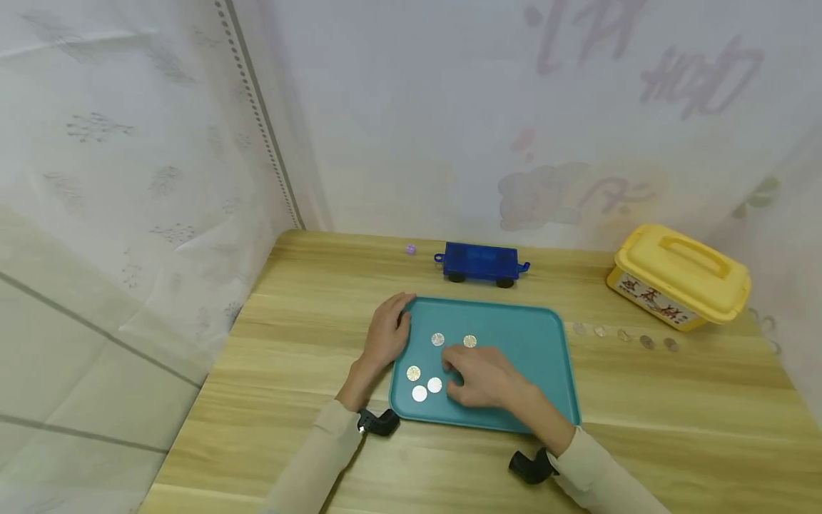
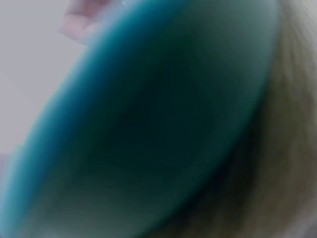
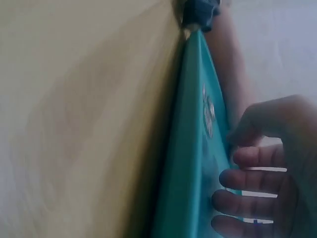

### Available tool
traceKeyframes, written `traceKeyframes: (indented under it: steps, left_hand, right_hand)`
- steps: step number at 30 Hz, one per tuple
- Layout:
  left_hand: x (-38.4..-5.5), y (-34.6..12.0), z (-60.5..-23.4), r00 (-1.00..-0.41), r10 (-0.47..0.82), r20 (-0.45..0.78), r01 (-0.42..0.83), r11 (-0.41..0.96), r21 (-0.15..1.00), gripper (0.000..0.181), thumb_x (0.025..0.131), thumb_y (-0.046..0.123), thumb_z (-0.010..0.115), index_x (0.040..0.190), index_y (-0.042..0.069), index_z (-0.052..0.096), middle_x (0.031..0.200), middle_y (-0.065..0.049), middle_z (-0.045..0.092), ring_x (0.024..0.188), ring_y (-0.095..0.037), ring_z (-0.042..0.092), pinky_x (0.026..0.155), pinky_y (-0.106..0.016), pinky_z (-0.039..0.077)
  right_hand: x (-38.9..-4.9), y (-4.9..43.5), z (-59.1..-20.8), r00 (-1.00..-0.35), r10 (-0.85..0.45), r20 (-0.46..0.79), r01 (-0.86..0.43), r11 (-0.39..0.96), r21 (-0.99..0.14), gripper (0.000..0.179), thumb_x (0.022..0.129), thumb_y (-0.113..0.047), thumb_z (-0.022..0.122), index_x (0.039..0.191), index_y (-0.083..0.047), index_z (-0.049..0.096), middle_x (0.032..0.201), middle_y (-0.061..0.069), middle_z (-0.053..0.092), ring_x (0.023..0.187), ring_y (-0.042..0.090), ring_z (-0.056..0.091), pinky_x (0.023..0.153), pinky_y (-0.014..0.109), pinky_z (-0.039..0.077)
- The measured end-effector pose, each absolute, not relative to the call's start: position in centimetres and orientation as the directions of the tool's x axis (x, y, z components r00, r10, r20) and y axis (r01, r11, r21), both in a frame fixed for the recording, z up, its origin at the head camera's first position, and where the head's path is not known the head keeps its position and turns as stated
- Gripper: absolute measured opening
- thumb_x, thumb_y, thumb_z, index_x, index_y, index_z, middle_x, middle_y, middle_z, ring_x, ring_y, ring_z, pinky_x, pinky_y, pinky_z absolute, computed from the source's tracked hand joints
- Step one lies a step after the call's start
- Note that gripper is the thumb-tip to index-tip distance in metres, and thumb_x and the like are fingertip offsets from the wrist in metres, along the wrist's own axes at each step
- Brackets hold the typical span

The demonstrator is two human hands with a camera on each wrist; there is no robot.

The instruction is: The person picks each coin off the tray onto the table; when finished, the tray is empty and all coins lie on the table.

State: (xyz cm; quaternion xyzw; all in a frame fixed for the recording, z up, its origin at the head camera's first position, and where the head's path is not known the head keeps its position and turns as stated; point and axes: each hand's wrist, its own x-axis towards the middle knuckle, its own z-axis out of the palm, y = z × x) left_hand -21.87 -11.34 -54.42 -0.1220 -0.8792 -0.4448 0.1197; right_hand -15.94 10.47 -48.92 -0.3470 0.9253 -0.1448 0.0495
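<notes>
A teal tray (image 1: 533,357) lies on the wooden table with several silver and gold coins in it. Along the tray's left rim rests my left hand (image 1: 387,334), its fingers relaxed near the upper left corner. My right hand (image 1: 481,375) hovers over the middle of the tray, fingers loosely bent and thumb apart, with no coin showing between them. Just left of its fingers lie a silver coin (image 1: 434,385) and a gold coin (image 1: 414,373). Another gold coin (image 1: 470,341) sits right above the knuckles. In the left wrist view, the tray's side (image 2: 163,114) fills most of the picture, blurred.
Behind the tray stands a blue toy wagon (image 1: 481,262) with black wheels, and a small purple die (image 1: 410,249) lies to its left. A yellow lidded box (image 1: 681,275) with a handle is at the back right. Several coins (image 1: 624,335) form a row right of the tray.
</notes>
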Motion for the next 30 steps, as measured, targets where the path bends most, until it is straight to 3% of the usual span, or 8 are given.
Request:
traceKeyframes:
  steps: [4, 12, 18, 24, 30]
  left_hand:
    - [-21.9, -11.3, -54.4, -0.930, 0.106, 0.351, 0.344, 0.584, 0.735, 0.037, 0.095, 0.002, 0.054, 0.132, 0.000, 0.061, 0.136, -0.023, 0.059, 0.132, -0.040, 0.052, 0.112, -0.056, 0.040]
    - [-21.8, -11.3, -54.1, -0.951, 0.100, 0.291, 0.293, 0.582, 0.759, 0.039, 0.098, 0.005, 0.054, 0.136, 0.004, 0.060, 0.142, -0.019, 0.057, 0.137, -0.037, 0.048, 0.117, -0.054, 0.036]
    - [-21.9, -11.4, -54.2, -0.949, 0.119, 0.291, 0.304, 0.586, 0.751, 0.038, 0.098, 0.006, 0.054, 0.136, 0.004, 0.059, 0.142, -0.018, 0.057, 0.137, -0.035, 0.048, 0.118, -0.051, 0.037]
    - [-21.7, -11.3, -54.4, -0.951, 0.119, 0.285, 0.299, 0.588, 0.752, 0.038, 0.099, 0.006, 0.053, 0.136, 0.004, 0.060, 0.142, -0.019, 0.057, 0.138, -0.035, 0.048, 0.117, -0.051, 0.037]
    - [-21.9, -11.5, -54.3, -0.950, 0.112, 0.293, 0.301, 0.585, 0.753, 0.038, 0.099, 0.006, 0.054, 0.136, 0.004, 0.060, 0.142, -0.019, 0.057, 0.137, -0.035, 0.049, 0.118, -0.051, 0.036]
  right_hand:
    - [-16.0, 10.7, -48.9, -0.745, -0.666, 0.038, -0.630, 0.684, -0.367, 0.008, 0.088, -0.025, 0.066, 0.090, -0.022, 0.059, 0.080, -0.012, 0.054, 0.066, 0.002, 0.046, 0.056, 0.020, 0.040]
    - [-17.9, 13.8, -50.3, -0.894, -0.414, 0.172, -0.447, 0.796, -0.407, 0.017, 0.087, -0.022, 0.075, 0.100, -0.016, 0.067, 0.090, -0.005, 0.062, 0.078, 0.009, 0.057, 0.063, 0.028, 0.050]
    - [-18.3, 14.3, -50.9, -0.927, -0.349, 0.139, -0.374, 0.827, -0.420, 0.025, 0.090, -0.033, 0.073, 0.107, -0.015, 0.069, 0.094, -0.002, 0.064, 0.080, 0.011, 0.058, 0.064, 0.029, 0.049]
    - [-18.1, 14.0, -51.5, -0.926, -0.328, 0.189, -0.378, 0.825, -0.420, 0.022, 0.088, -0.034, 0.076, 0.100, -0.017, 0.071, 0.091, -0.003, 0.062, 0.078, 0.009, 0.055, 0.061, 0.026, 0.046]
    - [-19.0, 13.9, -51.6, -0.947, -0.299, 0.114, -0.314, 0.798, -0.515, 0.020, 0.089, -0.033, 0.074, 0.098, -0.016, 0.069, 0.083, -0.006, 0.056, 0.071, 0.008, 0.047, 0.058, 0.023, 0.039]
